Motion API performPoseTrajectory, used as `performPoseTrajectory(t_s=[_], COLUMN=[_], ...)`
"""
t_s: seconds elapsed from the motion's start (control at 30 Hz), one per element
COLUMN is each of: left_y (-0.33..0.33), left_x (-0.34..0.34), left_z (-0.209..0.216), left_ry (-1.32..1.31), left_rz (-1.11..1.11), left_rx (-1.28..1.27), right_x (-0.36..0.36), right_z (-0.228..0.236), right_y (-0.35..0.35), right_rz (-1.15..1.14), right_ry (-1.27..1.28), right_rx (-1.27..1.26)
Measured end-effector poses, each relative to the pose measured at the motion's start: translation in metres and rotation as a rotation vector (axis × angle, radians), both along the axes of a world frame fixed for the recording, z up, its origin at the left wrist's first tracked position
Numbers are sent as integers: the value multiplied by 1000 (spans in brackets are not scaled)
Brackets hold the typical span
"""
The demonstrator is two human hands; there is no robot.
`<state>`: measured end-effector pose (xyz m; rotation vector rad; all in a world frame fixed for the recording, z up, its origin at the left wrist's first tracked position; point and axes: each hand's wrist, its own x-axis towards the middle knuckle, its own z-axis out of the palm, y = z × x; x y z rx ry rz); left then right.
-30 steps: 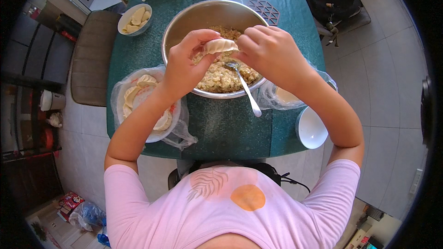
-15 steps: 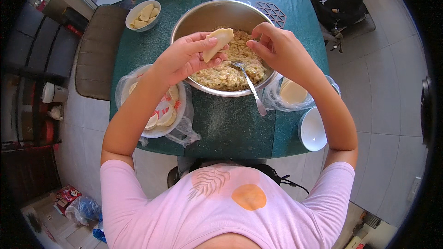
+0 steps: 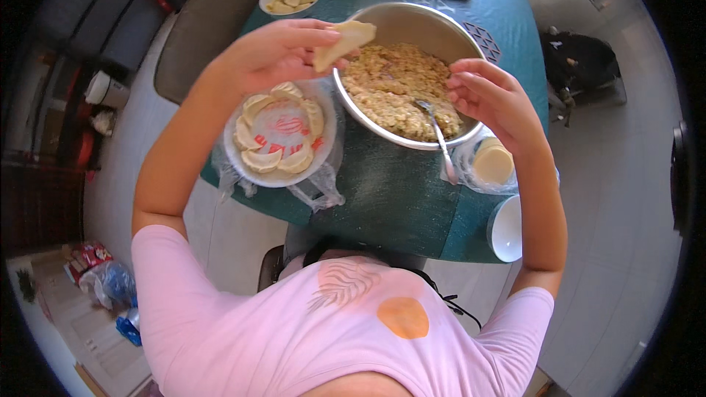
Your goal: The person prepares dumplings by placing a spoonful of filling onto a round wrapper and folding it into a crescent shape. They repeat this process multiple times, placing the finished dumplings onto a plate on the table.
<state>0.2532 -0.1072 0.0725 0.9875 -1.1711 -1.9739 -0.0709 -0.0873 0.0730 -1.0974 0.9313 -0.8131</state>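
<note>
Dark green cloth covers the table (image 3: pixel 397 213) in front of you, and your left hand (image 3: pixel 268 51) is raised over its left half. That hand grasps a folded dumpling (image 3: pixel 342 43) by its side, thumb above and fingers below, a light pinch that probably spares the soft dough. The dumpling appears over the left rim of the steel mixing bowl (image 3: pixel 423 22); you cannot tell from this view how high it is.

Your right hand (image 3: pixel 489 99) is by the bowl's right rim, fingers loosely curled and nothing visible in them; whether they touch the rim cannot be told.

Minced filling (image 3: pixel 401 84) lies in the mixing bowl. A metal spoon (image 3: pixel 440 136) rests with its head in the filling and its handle out over the near rim, presumably to keep the grip clean and easy to reach.

At the table's near left corner sits a round white dish (image 3: pixel 261 176) lined with clear plastic, perhaps against sticking. Finished dumplings (image 3: pixel 315 117) ring its wall, the middle bare. Toward the right edge, round wrappers (image 3: pixel 493 164) are stacked in a plastic bag, likely so they stay moist. A white bowl (image 3: pixel 506 231) stands at the near right corner.
</note>
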Motion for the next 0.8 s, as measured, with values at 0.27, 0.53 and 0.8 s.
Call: performPoseTrajectory(t_s=[0.27,0.53,0.8], left_y=[52,56,50], left_x=[88,84,90], left_z=[-21,-77,-56], left_ry=[-523,-675,-509], left_rz=[115,-57,49], left_rx=[-108,-190,-47], right_x=[7,16,1], right_z=[-10,-17,-21], right_y=[2,-6,-7], right_rz=[47,-112,-76], right_ry=[-220,162,120], right_rx=[121,-68,-31])
